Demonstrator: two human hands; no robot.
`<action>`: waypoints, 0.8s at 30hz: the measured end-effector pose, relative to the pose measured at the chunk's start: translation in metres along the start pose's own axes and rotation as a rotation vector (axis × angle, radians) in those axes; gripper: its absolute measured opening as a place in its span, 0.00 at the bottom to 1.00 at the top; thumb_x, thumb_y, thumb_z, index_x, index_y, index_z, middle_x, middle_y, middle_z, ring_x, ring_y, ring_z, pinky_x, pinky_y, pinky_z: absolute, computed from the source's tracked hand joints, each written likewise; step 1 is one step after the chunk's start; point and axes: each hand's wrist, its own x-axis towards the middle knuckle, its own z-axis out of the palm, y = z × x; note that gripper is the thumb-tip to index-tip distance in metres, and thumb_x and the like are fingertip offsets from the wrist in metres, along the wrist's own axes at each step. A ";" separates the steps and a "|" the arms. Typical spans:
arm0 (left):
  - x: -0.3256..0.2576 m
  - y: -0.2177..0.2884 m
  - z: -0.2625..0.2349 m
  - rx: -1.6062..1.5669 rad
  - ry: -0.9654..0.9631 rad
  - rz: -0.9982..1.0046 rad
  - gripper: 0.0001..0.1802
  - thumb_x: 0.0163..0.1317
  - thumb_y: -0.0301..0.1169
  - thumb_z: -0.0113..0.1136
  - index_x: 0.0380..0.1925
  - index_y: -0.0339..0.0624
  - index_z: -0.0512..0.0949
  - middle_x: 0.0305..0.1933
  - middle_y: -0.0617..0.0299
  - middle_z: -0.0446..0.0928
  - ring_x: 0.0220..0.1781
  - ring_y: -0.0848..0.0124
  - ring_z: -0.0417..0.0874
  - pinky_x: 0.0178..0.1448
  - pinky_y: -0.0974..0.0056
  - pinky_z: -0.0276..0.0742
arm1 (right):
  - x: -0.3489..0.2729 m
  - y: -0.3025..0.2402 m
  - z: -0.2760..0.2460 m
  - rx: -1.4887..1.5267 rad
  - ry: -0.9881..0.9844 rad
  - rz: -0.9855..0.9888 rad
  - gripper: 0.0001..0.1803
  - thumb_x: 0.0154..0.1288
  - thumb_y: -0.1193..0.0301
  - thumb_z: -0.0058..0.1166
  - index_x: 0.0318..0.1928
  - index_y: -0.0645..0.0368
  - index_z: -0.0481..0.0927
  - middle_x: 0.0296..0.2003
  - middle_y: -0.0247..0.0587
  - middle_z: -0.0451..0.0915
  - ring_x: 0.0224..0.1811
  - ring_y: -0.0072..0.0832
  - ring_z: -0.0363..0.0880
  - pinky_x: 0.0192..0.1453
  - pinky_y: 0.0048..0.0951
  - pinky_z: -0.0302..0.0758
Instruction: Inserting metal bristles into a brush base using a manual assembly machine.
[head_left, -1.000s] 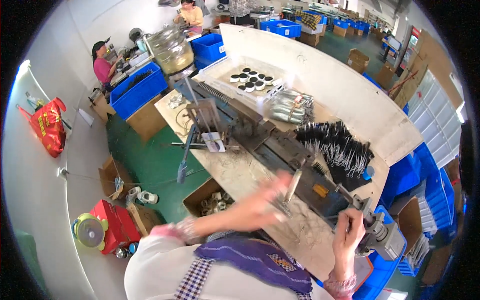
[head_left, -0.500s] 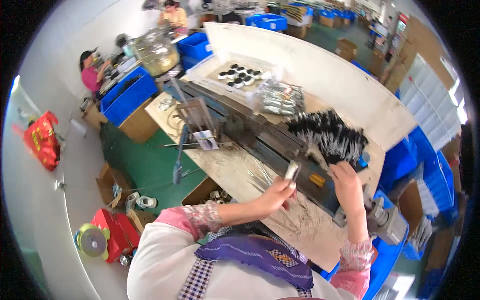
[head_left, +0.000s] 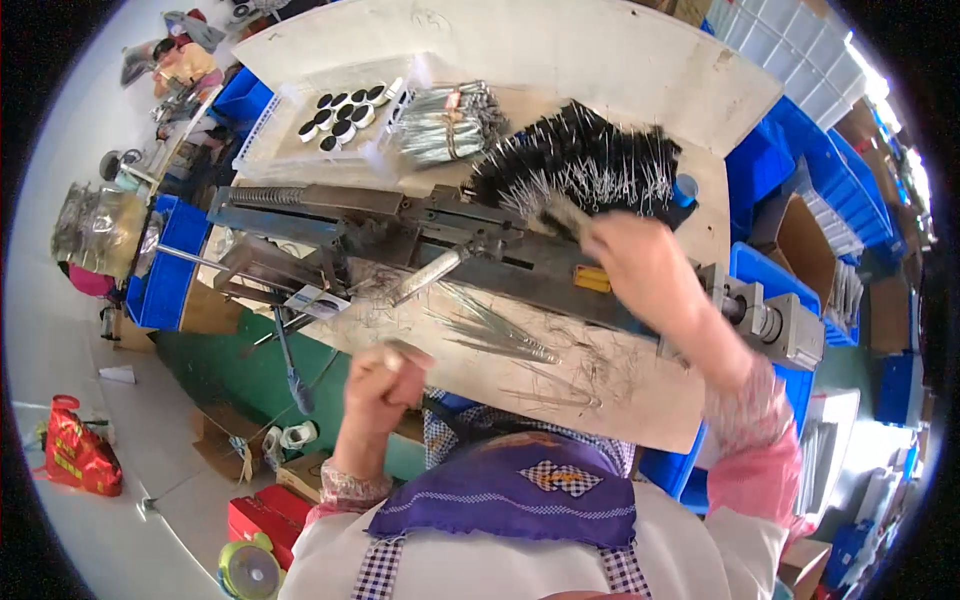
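Note:
My left hand (head_left: 383,388) is curled into a loose fist over the table's front edge, slightly blurred, with nothing seen in it. Ahead of it, a silver bar-shaped handle (head_left: 430,276) juts from the long metal machine (head_left: 480,238). My right hand (head_left: 637,262) is closed over the machine's right part, its fingertips on a pale, elongated thing (head_left: 566,212) too blurred to name. Just beyond lies a heap of black-bristled wire brushes (head_left: 585,155). Thin loose wires (head_left: 500,330) are strewn on the wooden tabletop (head_left: 640,400) between my hands.
A clear plastic basket (head_left: 270,135) holds several white rolls with black ends. Beside it lies a bundle of silver wires (head_left: 450,125). A white board (head_left: 520,40) edges the table's back. A motor (head_left: 790,330) sits at the machine's right end; blue bins (head_left: 800,160) stand beyond.
My left hand has drawn back from the silver handle toward the table's front edge and closed. My right hand still holds the pale thing near the brushes. The view has turned.

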 end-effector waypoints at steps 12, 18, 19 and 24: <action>0.066 -0.081 0.055 0.929 -0.377 -0.343 0.12 0.64 0.34 0.54 0.33 0.40 0.83 0.19 0.60 0.77 0.20 0.77 0.71 0.27 0.69 0.67 | 0.053 0.046 0.002 -0.006 -0.174 0.001 0.15 0.55 0.62 0.61 0.34 0.62 0.81 0.32 0.50 0.81 0.38 0.44 0.81 0.43 0.37 0.76; 0.157 -0.076 0.094 1.191 -0.384 -0.244 0.15 0.59 0.36 0.53 0.24 0.38 0.82 0.18 0.49 0.76 0.22 0.60 0.81 0.30 0.60 0.73 | -0.019 0.034 -0.048 0.139 -0.270 0.036 0.13 0.50 0.69 0.63 0.35 0.63 0.77 0.31 0.43 0.76 0.35 0.39 0.78 0.38 0.35 0.74; 0.164 -0.071 0.097 1.249 -0.413 -0.161 0.14 0.58 0.36 0.54 0.24 0.38 0.82 0.19 0.48 0.76 0.23 0.58 0.81 0.31 0.58 0.74 | -0.021 0.034 -0.040 0.091 -0.223 -0.013 0.11 0.50 0.71 0.61 0.34 0.62 0.77 0.30 0.43 0.76 0.34 0.40 0.77 0.38 0.35 0.75; 0.159 -0.040 0.086 1.969 -0.418 0.613 0.05 0.49 0.30 0.60 0.26 0.43 0.82 0.21 0.60 0.75 0.25 0.61 0.79 0.30 0.58 0.74 | -0.012 0.022 -0.005 -0.085 -0.098 -0.220 0.07 0.49 0.77 0.56 0.32 0.61 0.75 0.28 0.43 0.75 0.33 0.42 0.77 0.37 0.36 0.76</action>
